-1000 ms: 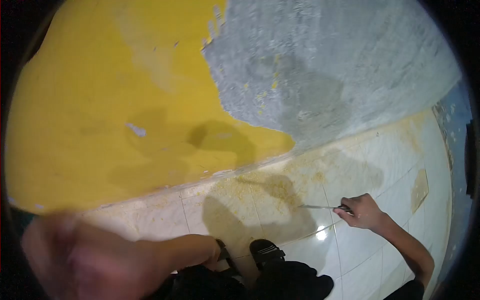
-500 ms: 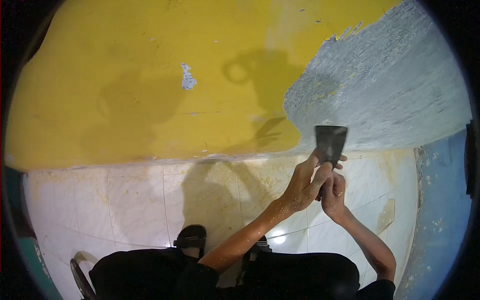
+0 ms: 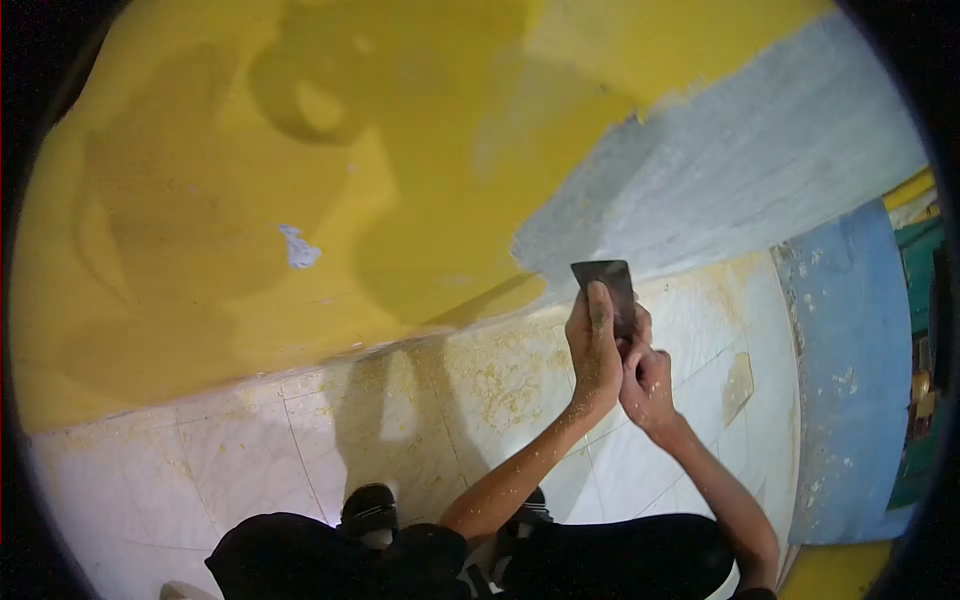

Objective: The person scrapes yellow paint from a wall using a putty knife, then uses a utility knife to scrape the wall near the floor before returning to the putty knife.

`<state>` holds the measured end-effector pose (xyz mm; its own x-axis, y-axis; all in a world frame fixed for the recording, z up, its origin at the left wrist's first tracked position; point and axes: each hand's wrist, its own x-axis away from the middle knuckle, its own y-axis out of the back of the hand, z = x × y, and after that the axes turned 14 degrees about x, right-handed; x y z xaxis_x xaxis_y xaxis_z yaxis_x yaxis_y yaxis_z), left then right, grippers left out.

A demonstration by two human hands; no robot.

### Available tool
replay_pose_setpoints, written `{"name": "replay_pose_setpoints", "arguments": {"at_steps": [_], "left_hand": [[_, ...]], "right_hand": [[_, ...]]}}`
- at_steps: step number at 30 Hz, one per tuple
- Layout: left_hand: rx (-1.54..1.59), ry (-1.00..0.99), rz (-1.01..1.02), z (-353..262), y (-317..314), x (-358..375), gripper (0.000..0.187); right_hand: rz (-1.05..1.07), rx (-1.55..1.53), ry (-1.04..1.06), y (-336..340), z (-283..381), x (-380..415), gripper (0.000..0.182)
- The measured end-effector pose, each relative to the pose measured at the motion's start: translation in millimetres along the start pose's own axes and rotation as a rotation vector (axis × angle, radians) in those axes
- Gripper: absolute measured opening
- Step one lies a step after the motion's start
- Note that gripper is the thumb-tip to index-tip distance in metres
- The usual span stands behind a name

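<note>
A dark, wide-bladed scraper (image 3: 617, 290) points up, its blade edge near the bottom of the bare grey patch (image 3: 700, 180) on the yellow wall (image 3: 430, 230). My left hand (image 3: 597, 350) is closed on the scraper, with its thumb lying along the blade. Just below and to the right, my right hand (image 3: 645, 385) is closed around the handle end, which the fingers mostly hide. Pale flakes dot both the left hand and forearm.
Yellow flakes lie over the white tiled floor (image 3: 240, 450) along the wall base. A blue wall section (image 3: 850, 370) stands at the right. Sandalled feet (image 3: 369, 508) and dark-clothed knees are at the bottom.
The view has turned and shifted, so the wall edge now slopes. Both hands and the scraper appear further left, and the left thumb now lies along the blade.
</note>
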<state>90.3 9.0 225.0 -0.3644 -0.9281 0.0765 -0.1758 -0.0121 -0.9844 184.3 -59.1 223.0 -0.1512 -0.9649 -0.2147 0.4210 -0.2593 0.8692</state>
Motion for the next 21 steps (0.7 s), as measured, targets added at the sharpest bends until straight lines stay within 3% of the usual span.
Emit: {"name": "replay_pose_setpoints", "arguments": {"at_steps": [5,7,11,15,21], "left_hand": [[-0.014,0.001,-0.003,-5,16,-5,0.049],[-0.052,-0.048,0.083,-6,20,-14,0.049],[-0.091,-0.140,-0.013,7,22,-18,0.047],[-0.054,-0.028,-0.035,22,42,-18,0.051],[-0.103,-0.082,0.012,-2,36,-18,0.054]], "right_hand": [[0.159,0.091,-0.047,0,11,-8,0.032],[0.154,0.092,-0.079,-9,7,-6,0.033],[0.123,0.043,-0.005,-19,-8,-26,0.034],[0.184,0.060,-0.089,-19,-19,-5,0.035],[0.213,0.072,-0.074,-24,-3,-19,0.032]]}}
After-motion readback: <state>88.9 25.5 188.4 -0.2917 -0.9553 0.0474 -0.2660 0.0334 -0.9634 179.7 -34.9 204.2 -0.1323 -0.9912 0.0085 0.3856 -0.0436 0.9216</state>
